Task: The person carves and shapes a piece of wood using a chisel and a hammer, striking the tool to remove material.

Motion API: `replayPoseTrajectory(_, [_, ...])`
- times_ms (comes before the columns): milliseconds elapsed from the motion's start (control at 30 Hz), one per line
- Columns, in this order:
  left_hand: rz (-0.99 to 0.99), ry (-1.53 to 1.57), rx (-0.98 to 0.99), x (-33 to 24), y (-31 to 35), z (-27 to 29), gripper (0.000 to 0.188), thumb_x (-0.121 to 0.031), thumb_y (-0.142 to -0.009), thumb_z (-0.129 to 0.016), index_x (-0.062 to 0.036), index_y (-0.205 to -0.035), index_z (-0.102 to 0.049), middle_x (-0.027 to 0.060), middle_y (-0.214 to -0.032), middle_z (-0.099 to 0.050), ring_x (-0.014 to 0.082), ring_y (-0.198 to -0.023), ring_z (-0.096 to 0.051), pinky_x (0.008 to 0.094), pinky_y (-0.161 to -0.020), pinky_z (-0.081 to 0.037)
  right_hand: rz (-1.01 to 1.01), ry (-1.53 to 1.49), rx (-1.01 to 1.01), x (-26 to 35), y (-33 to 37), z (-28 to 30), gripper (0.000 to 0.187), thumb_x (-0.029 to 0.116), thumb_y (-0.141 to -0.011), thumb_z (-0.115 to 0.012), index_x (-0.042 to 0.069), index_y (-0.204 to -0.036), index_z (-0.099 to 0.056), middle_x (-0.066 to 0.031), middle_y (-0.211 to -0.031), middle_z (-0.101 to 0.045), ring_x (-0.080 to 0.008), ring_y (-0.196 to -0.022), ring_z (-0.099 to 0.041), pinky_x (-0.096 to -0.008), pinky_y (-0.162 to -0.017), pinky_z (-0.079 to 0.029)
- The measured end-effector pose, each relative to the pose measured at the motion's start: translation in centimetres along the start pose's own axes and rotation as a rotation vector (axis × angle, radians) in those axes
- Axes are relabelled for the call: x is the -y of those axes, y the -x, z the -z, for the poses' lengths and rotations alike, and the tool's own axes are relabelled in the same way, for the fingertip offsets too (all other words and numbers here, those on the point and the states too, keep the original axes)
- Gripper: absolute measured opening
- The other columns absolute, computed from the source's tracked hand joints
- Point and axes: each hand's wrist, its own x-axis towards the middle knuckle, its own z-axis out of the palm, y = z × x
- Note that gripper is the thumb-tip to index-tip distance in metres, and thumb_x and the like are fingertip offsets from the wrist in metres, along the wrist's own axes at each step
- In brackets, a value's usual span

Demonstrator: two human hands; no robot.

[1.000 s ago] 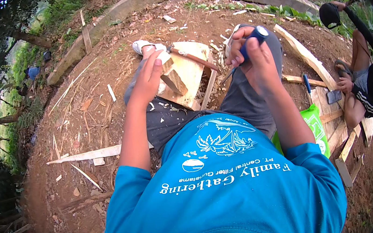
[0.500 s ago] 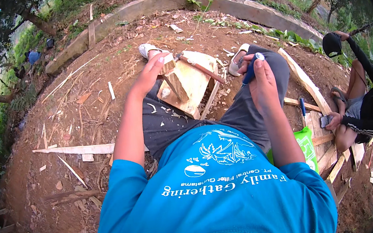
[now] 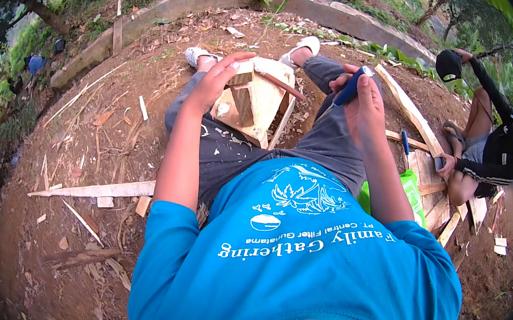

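My right hand point(image 3: 362, 97) is closed around the blue handle of a chisel point(image 3: 349, 88), raised above my right knee. Its thin metal shaft slants down and left, and the handle has a pale end cap. On the left, my left hand point(image 3: 217, 82) holds the top of an upright wooden block point(image 3: 243, 100), its fingers stretched along the far edge and the thumb on the near side. The block stands on a broad, pale wooden piece point(image 3: 270, 103) between my legs. Behind the block lies a hammer point(image 3: 282, 86); its brown handle shows, its head is hidden.
Wood shavings and offcuts litter the brown soil. A long plank point(image 3: 409, 111) lies to the right, near a second blue-handled tool point(image 3: 404, 142) and a green bag point(image 3: 411, 194). Another person point(image 3: 489, 129) sits at the far right. A low concrete edging point(image 3: 173, 22) curves behind.
My right hand has turned the chisel, bringing its handle and shaft into view. My left fingers have stretched farther across the block's top. My right foot has shifted outward and away.
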Motion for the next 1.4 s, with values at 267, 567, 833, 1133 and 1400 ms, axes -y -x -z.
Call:
replayPoseTrajectory(267, [-0.026, -0.239, -0.064, -0.7, -0.4, -0.6, 0.037, -0.026, -0.113, -0.041, -0.0030, -0.134, -0.062, 0.0054, -0.132, -0.064, 0.0152, -0.128, -0.055, 0.0308, -0.112, -0.039, -0.094, -0.155, 0.022, -0.7, -3.8, -0.4, 0.050, 0.043, -0.111, -0.046, -0.003, -0.130, -0.055, -0.0093, -0.098, -0.060, -0.0199, -0.094, -0.059, -0.0374, -0.093, -0.049])
replayPoseTrajectory(567, [0.073, -0.170, -0.013, -0.7, 1.1, -1.8, 0.039, -0.026, -0.111, -0.045, -0.0053, -0.141, -0.059, 0.0056, -0.142, -0.059, 0.0156, -0.138, -0.046, 0.0333, -0.118, -0.031, -0.173, -0.264, 0.173, -2.9, -6.1, 0.5, 0.054, 0.053, -0.111, -0.037, 0.003, -0.117, -0.057, -0.0061, -0.090, -0.053, -0.0203, -0.087, -0.053, -0.0387, -0.090, -0.047])
replayPoseTrajectory(833, [0.152, -0.100, 0.026, -1.3, 0.5, -2.0, 0.041, -0.023, -0.110, -0.045, -0.0009, -0.143, -0.056, 0.0071, -0.142, -0.062, 0.0150, -0.137, -0.049, 0.0339, -0.119, -0.033, -0.198, -0.161, 0.145, -3.4, -7.3, 0.5, 0.054, 0.056, -0.110, -0.037, 0.005, -0.122, -0.053, -0.0053, -0.087, -0.051, -0.0198, -0.084, -0.052, -0.0382, -0.087, -0.046])
replayPoseTrajectory(1133, [0.172, -0.038, 0.005, -1.8, 0.4, -1.8, 0.041, -0.023, -0.110, -0.044, -0.0014, -0.142, -0.057, 0.0089, -0.139, -0.063, 0.0166, -0.135, -0.051, 0.0340, -0.118, -0.035, -0.009, -0.208, 0.453, 1.7, -10.3, -6.4, 0.059, 0.062, -0.108, -0.036, 0.008, -0.126, -0.051, -0.0066, -0.093, -0.051, -0.0203, -0.088, -0.053, -0.0419, -0.091, -0.047])
replayPoseTrajectory(1400, [0.114, -0.083, -0.030, -0.7, 0.6, -1.6, 0.042, -0.025, -0.110, -0.041, -0.0017, -0.140, -0.059, 0.0088, -0.138, -0.063, 0.0169, -0.133, -0.052, 0.0343, -0.117, -0.035, -0.063, -0.321, 0.411, -0.5, -11.1, -8.0, 0.057, 0.062, -0.107, -0.038, 0.009, -0.122, -0.050, -0.0072, -0.093, -0.053, -0.0209, -0.090, -0.054, -0.0429, -0.093, -0.048])
